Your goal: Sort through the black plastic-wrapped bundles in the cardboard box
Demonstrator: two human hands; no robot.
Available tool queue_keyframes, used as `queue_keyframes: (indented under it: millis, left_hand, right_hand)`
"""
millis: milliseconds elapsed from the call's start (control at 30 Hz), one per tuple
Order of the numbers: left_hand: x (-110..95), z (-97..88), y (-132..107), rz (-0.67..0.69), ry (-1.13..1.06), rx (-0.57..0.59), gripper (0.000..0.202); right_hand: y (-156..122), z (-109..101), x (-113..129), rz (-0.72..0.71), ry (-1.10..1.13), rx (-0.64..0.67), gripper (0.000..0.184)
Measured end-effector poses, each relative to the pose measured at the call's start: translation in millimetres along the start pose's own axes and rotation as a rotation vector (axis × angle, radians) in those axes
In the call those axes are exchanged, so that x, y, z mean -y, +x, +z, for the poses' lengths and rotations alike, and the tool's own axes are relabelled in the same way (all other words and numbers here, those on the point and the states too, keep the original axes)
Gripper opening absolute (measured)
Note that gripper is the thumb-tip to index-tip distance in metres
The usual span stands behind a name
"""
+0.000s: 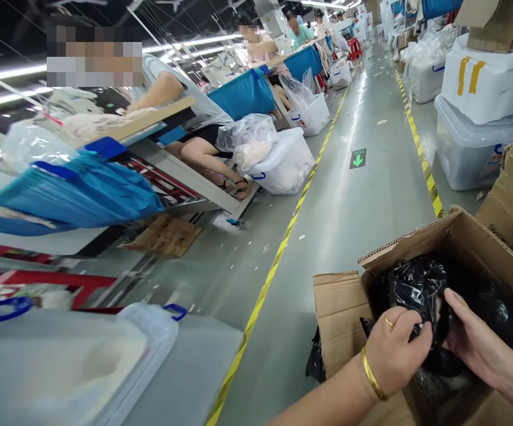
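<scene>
A shiny black plastic bag (418,281) lies crumpled in the opening of a cardboard box (342,302) at the lower right. My left hand (396,349), with a gold ring and bangle, pinches the near side of the bag with curled fingers. My right hand (471,334) wraps around the bag's right side, its thumb on top and its other fingers partly hidden beneath. A small pale patch shows through the black plastic between the hands; I cannot make out what it is. More black plastic fills the box around them.
Yellow-black floor tape (278,257) borders an aisle with a green arrow sign (358,158). Stacked white tubs (489,83) stand at right. A lidded tub (149,343) sits at lower left. A seated person (194,112) works at a table beside a filled bin (283,163).
</scene>
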State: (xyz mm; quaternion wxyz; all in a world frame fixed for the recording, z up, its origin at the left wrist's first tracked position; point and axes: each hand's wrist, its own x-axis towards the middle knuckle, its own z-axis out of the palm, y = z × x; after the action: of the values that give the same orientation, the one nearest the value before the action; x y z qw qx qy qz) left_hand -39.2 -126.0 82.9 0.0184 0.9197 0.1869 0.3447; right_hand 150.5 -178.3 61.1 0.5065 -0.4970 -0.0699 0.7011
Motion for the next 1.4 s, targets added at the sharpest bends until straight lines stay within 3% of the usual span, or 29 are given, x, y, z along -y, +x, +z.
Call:
queue_keyframes:
  millis: [233,433,633,800,867,933,1000,1033,1100,1167,1200,1267,1333,1400]
  left_hand:
    - [-7,0.1,3,0.073,-0.033,-0.117,0.022]
    - [-12,8.2,-5,-0.044,-0.035,-0.233,0.018]
    - [-8,6.2,-9,0.036,-0.03,-0.221,0.021]
    - [-9,3.9,0,0.048,-0.058,-0.255,0.019]
    - [-3,-5.5,11,0.076,-0.089,-0.201,0.015]
    - [11,-25.6,22,-0.009,-0.104,-0.175,0.012]
    - [32,-56.7,27,-0.255,-0.069,-0.256,0.013]
    - [45,-75.3,25,-0.324,-0.047,-0.328,0.015]
    - [71,-113.7,8,-0.409,0.059,-0.429,0.016]
    - [96,-146.4,-25,-0.587,0.326,-0.561,0.007]
    - [107,-158.3,-48,-0.661,0.469,-0.632,0.001]
    - [122,-170.6,-99,-0.777,0.645,-0.621,0.012]
    - [129,-167.8,-152,-0.886,0.708,-0.466,0.018]
    - [127,-152.9,-196,-1.112,0.719,-0.258,0.02]
  right_hand:
    - [0,-2,2,-0.058,0.086,-0.083,0.062]
    - [-3,-1,3,-0.115,0.013,-0.095,0.053]
    - [-4,-2,4,-0.135,-0.007,-0.097,0.064]
    - [-3,1,-1,-0.137,0.022,-0.089,0.062]
    - [-4,1,4,-0.12,0.026,-0.034,0.06]
    - [-5,-4,17,-0.112,-0.02,0.079,0.062]
    - [-5,-19,36,-0.195,-0.193,0.113,0.064]
    - [-4,-31,45,-0.28,-0.343,0.06,0.063]
    - [1,-60,57,-0.49,-0.731,-0.138,0.059]
    - [7,-89,56,-0.663,-1.155,-0.279,0.058]
    - [10,-102,51,-0.72,-1.357,-0.309,0.06]
    - [15,-118,37,-0.757,-1.743,-0.293,0.064]
    - [16,-124,23,-0.729,-2.069,-0.257,0.068]
    - [16,-123,16,-0.716,-2.264,-0.199,0.052]
